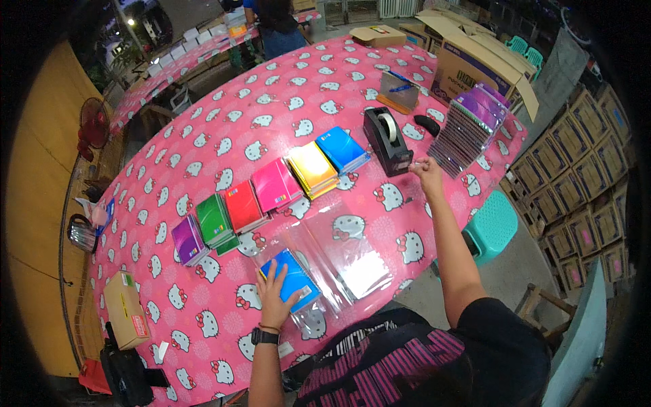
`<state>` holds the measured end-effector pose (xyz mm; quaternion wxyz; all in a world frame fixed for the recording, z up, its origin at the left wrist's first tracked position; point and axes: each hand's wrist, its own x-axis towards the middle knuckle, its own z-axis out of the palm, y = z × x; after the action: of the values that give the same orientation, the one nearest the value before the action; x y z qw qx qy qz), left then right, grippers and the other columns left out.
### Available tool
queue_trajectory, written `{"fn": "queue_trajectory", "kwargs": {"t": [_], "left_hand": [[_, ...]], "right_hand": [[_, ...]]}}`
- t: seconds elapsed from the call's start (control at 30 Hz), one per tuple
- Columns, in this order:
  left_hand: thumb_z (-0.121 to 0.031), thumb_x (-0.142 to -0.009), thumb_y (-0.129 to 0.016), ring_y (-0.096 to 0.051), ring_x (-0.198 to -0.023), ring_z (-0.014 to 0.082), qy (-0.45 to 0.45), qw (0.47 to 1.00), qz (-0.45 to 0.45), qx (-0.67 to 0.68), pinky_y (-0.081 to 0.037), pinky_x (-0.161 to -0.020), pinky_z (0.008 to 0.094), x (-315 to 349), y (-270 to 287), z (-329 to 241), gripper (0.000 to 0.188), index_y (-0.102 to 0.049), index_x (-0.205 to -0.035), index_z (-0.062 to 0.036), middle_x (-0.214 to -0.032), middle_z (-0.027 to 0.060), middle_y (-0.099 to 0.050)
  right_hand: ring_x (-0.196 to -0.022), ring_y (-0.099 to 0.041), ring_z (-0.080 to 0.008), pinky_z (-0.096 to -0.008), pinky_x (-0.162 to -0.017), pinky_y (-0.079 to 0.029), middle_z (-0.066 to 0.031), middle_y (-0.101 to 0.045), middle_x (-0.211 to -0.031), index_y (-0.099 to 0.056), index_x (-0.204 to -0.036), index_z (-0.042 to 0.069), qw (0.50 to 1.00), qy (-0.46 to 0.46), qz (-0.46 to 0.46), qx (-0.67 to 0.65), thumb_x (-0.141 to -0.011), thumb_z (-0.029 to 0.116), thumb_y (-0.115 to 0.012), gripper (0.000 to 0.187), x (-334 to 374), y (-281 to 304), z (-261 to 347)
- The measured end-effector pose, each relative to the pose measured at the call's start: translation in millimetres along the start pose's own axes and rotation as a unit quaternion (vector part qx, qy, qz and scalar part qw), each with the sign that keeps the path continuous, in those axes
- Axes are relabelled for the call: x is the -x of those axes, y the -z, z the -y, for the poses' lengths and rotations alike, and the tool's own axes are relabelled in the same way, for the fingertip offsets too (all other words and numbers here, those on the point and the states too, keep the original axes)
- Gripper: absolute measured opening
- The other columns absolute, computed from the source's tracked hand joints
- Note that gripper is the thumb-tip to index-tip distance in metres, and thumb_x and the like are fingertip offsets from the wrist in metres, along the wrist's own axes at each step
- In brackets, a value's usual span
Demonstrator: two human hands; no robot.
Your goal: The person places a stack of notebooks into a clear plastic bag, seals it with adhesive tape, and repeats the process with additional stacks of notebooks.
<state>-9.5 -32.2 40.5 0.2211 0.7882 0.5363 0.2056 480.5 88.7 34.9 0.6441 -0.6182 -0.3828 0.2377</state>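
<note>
My left hand point(273, 298) lies with fingers spread on a blue spiral notebook point(296, 277), pressing it against the table. Clear plastic film point(342, 261) spreads around and to the right of this notebook. Over at the right, my right hand point(427, 175) is closed in a pinch at the front end of a black tape dispenser point(388, 142), apparently on the tape's end, which is barely visible. Beyond the film runs a row of notebook stacks: purple point(189, 240), green point(213, 220), red point(244, 205), pink point(277, 184), yellow point(312, 168) and blue point(342, 149).
A tall pile of purple notebooks point(468, 129) stands right of the dispenser, before an open carton point(475, 71). A small brown box point(126, 311) and black bag point(122, 370) are at the left. A teal stool point(494, 224) and stacked cartons point(576, 176) are at the right. Someone point(278, 27) stands across the table.
</note>
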Motion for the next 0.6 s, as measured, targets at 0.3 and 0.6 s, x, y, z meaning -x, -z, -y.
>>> {"fn": "queue_trajectory", "kwargs": {"t": [0.3,0.6], "left_hand": [[-0.04,-0.07,-0.072,-0.013,-0.135,0.0461,0.005,1.0,0.012,-0.004,-0.014,-0.104,0.0622,-1.9,0.3,-1.1,0.076,-0.041,-0.137,-0.0237,-0.149,0.0031,-0.025],[-0.041,-0.063,-0.077,-0.01,-0.137,0.0425,0.058,0.993,-0.009,0.101,-0.01,-0.106,0.0587,-1.5,-1.7,-1.7,0.102,-0.02,-0.145,-0.0199,-0.147,0.0072,-0.03]], "right_hand": [[-0.068,-0.059,-0.0082,-0.021,-0.051,-0.041,-0.0024,-0.064,-0.079,-0.055,-0.095,0.008,0.836,-0.267,0.474,-0.068,-0.076,0.011,-0.07,0.025,125.3,-134.5,80.2],[-0.074,-0.064,-0.0317,-0.043,-0.066,-0.049,-0.0164,-0.066,-0.082,-0.061,-0.091,0.001,0.7,0.118,0.522,0.474,-0.063,0.05,-0.076,0.058,223.6,-211.3,128.6]]}}
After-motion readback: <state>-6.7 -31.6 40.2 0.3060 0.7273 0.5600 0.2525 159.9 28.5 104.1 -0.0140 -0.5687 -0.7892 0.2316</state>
